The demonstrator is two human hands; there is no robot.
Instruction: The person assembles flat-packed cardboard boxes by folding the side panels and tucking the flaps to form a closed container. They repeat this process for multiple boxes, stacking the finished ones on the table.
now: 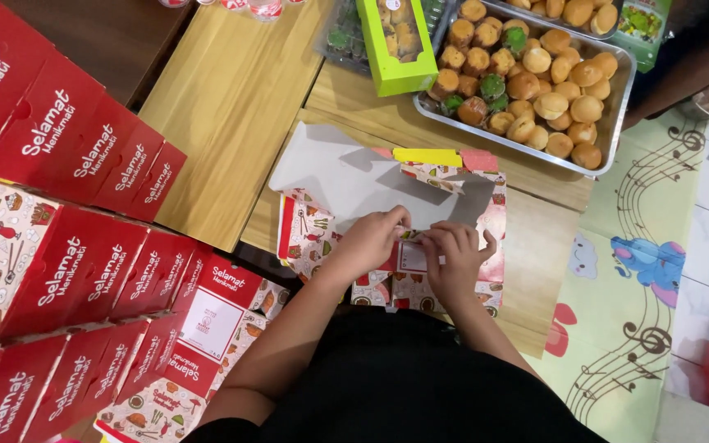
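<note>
Pinching a flat printed carton (387, 197) together, both hands (412, 246) work over a wooden table (231, 98) beside a music-note floor mat (642, 271).

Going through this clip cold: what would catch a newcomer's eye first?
Both hands, left hand and right hand, press on a flat printed carton at the middle of the low wooden table. Stacked red boxes fill the left side; a metal tray of small cakes sits upper right.

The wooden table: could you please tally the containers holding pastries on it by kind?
Metal trays: 2
Lime-green window box: 1
Clear plastic container: 1
Total: 4
</note>
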